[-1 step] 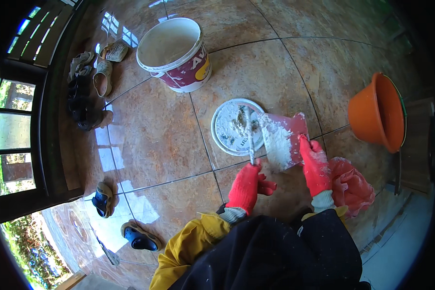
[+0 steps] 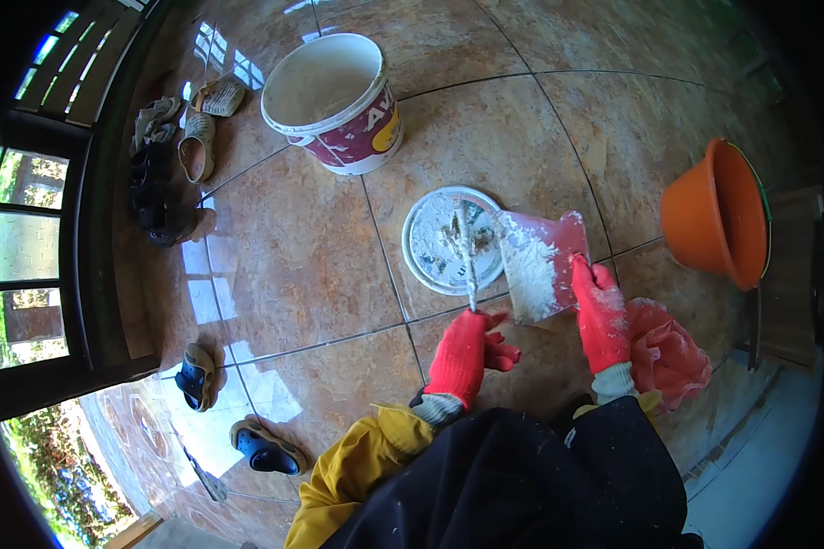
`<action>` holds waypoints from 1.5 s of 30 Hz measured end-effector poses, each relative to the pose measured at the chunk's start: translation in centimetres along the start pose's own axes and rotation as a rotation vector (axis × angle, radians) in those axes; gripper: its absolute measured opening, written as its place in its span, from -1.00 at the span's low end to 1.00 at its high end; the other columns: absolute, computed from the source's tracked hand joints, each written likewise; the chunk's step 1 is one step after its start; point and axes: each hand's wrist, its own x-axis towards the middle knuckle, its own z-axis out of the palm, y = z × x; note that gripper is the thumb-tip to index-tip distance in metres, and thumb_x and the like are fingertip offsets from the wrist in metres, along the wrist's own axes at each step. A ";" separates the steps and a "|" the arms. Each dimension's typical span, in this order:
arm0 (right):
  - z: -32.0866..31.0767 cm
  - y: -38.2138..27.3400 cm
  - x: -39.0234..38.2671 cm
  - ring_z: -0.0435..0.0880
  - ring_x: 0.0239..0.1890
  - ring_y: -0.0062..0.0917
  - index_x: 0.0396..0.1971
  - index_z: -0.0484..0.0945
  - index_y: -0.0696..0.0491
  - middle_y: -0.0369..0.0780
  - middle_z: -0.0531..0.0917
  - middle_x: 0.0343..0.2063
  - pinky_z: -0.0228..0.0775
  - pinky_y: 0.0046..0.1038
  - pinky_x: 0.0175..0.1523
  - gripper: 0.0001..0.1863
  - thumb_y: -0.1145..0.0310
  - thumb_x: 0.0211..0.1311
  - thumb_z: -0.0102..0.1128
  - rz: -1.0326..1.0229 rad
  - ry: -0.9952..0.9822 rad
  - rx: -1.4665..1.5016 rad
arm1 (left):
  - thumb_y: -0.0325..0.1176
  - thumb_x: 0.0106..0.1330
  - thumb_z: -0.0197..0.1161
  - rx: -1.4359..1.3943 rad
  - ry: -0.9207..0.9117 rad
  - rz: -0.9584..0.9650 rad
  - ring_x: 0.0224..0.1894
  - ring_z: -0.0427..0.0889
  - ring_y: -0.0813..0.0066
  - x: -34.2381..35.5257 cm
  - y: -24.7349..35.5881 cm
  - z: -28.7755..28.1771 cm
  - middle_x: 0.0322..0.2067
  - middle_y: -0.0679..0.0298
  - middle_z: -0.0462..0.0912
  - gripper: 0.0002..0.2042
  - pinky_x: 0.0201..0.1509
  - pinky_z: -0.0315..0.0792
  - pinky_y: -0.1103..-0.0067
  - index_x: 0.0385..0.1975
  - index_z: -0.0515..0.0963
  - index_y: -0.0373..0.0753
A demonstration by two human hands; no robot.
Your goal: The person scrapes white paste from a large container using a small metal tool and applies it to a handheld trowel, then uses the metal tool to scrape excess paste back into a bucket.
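Note:
My left hand [image 2: 467, 355], in a red glove, grips a thin rod [image 2: 468, 261] coated in white. The rod points away from me, over a round white bucket lid [image 2: 421, 265] on the floor. White paste and a darker clump lie on the lid. My right hand [image 2: 601, 311], also red-gloved and dusted white, grips the near right edge of a flat pinkish-red plate-like tool [image 2: 569, 240]. White paste covers that tool's left part, which overlaps the lid's right rim in view. Whether rod or tool touches the lid, I cannot tell.
A white and maroon bucket [image 2: 352, 137] stands beyond the lid. An orange bucket [image 2: 691, 210] sits at the right, and a crumpled pink-red plastic bag [image 2: 668, 357] lies beside my right hand. Several shoes [image 2: 197, 146] and blue clogs [image 2: 265, 448] are at the left.
The rod's near end and my left hand have shifted very slightly, the rod leaning a little more to the left. The red tool has tilted slightly. Both grips are unchanged.

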 end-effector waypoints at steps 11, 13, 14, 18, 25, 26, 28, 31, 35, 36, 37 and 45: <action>1.0 1.3 -5.7 0.54 -0.08 -0.22 -0.22 0.50 0.18 -0.11 0.59 -0.19 0.35 -0.31 0.03 -0.71 0.57 -0.05 0.17 -0.914 -0.231 -0.376 | 0.00 0.37 -0.18 -0.161 -0.139 0.071 -0.73 0.51 0.38 -0.5 1.4 -3.7 -0.48 0.00 0.62 -0.55 -0.71 0.35 0.58 -0.04 0.29 -0.30; 1.1 1.7 -5.3 0.52 -0.06 -0.15 -0.28 0.51 0.19 -0.10 0.57 -0.19 0.34 -0.21 0.04 -0.63 0.62 -0.25 0.23 -1.133 -0.267 -0.394 | -0.03 0.37 -0.14 -0.177 -0.079 0.058 -0.73 0.50 0.42 0.2 1.1 -4.0 -0.50 0.06 0.62 -0.58 -0.70 0.33 0.61 -0.03 0.32 -0.27; 1.0 2.5 -5.1 0.52 -0.06 -0.16 -0.29 0.51 0.19 -0.11 0.57 -0.20 0.34 -0.19 0.05 -0.62 0.63 -0.28 0.23 -1.192 -0.267 -0.436 | -0.07 0.36 -0.10 0.079 -0.070 0.188 -0.70 0.51 0.44 0.3 1.1 -4.0 -0.49 0.10 0.62 -0.60 -0.68 0.33 0.61 -0.01 0.32 -0.27; 0.9 1.1 -5.8 0.51 -0.05 -0.20 -0.34 0.51 0.17 -0.12 0.56 -0.23 0.32 -0.17 0.06 -0.65 0.64 -0.30 0.22 -1.264 -0.302 -0.595 | -0.25 0.31 0.02 0.649 -0.062 0.606 -0.62 0.51 0.54 -0.2 1.7 -3.5 -0.44 0.21 0.57 -0.61 -0.62 0.35 0.65 0.10 0.27 -0.24; 1.8 1.2 -5.5 0.48 -0.01 -0.17 -0.34 0.48 0.17 -0.11 0.51 -0.21 0.31 -0.14 0.07 -0.66 0.63 -0.27 0.18 -1.262 -0.304 -0.608 | -0.42 0.29 -0.03 0.273 -0.187 0.276 -0.55 0.51 0.57 -2.2 3.3 -3.5 -0.40 0.26 0.52 -0.61 -0.60 0.28 0.72 0.13 0.22 -0.24; 2.0 1.2 -5.7 0.48 -0.01 -0.16 -0.33 0.48 0.17 -0.11 0.51 -0.21 0.31 -0.14 0.07 -0.66 0.63 -0.27 0.18 -1.208 -0.316 -0.602 | -0.43 0.31 -0.06 0.429 -0.102 0.323 -0.56 0.52 0.55 -2.5 3.5 -3.3 -0.40 0.26 0.52 -0.62 -0.61 0.27 0.73 0.14 0.21 -0.24; 2.2 1.2 -6.1 0.48 -0.01 -0.16 -0.33 0.48 0.17 -0.11 0.52 -0.22 0.31 -0.13 0.06 -0.65 0.65 -0.28 0.17 -1.097 -0.336 -0.591 | -0.47 0.32 -0.12 0.603 -0.110 0.488 -0.54 0.56 0.49 -2.4 3.6 -3.0 -0.40 0.23 0.53 -0.62 -0.62 0.25 0.73 0.15 0.18 -0.24; 1.9 1.0 -5.5 0.45 0.01 -0.22 -0.27 0.47 0.15 -0.11 0.50 -0.17 0.33 -0.24 0.06 -0.71 0.61 -0.10 0.19 -1.287 -0.326 -0.732 | -0.47 0.35 -0.17 0.227 -0.264 0.186 -0.45 0.64 0.35 -3.3 4.8 -1.5 -0.36 0.08 0.54 -0.61 -0.62 0.24 0.73 0.18 0.11 -0.23; 2.8 0.9 -4.7 0.44 0.02 -0.22 -0.26 0.48 0.14 -0.11 0.50 -0.15 0.32 -0.24 0.08 -0.69 0.61 -0.12 0.18 -1.243 -0.244 -0.659 | -0.38 0.40 -0.22 -0.501 -0.725 -0.033 -0.37 0.65 0.13 -1.3 2.8 -4.8 -0.34 -0.08 0.53 -0.65 -0.59 0.42 0.62 0.16 0.10 -0.24; 3.2 1.1 -4.4 0.44 0.02 -0.22 -0.26 0.49 0.13 -0.12 0.51 -0.14 0.32 -0.24 0.08 -0.68 0.62 -0.14 0.18 -1.228 -0.235 -0.650 | -0.36 0.40 -0.23 -0.710 -0.843 -0.087 -0.37 0.65 0.10 -1.0 2.4 -4.9 -0.36 -0.08 0.53 -0.67 -0.57 0.47 0.58 0.13 0.12 -0.25; 3.2 1.1 -4.3 0.44 0.02 -0.22 -0.25 0.49 0.13 -0.12 0.51 -0.14 0.32 -0.23 0.08 -0.66 0.62 -0.15 0.17 -1.212 -0.214 -0.654 | -0.35 0.41 -0.24 -0.826 -0.903 -0.117 -0.38 0.65 0.08 -0.8 2.1 -4.8 -0.39 -0.05 0.52 -0.69 -0.55 0.50 0.54 0.10 0.15 -0.27; 3.8 3.5 -2.1 0.46 0.02 -0.20 -0.20 0.48 0.13 -0.13 0.53 -0.14 0.31 -0.20 0.10 -0.56 0.62 -0.23 0.22 -0.954 -0.186 -0.441 | -0.50 0.37 -0.26 -1.103 -0.709 -0.136 -0.51 0.61 -0.13 -1.2 0.4 -5.3 -0.58 0.11 0.48 -0.81 -0.89 0.34 0.62 -0.09 0.19 -0.39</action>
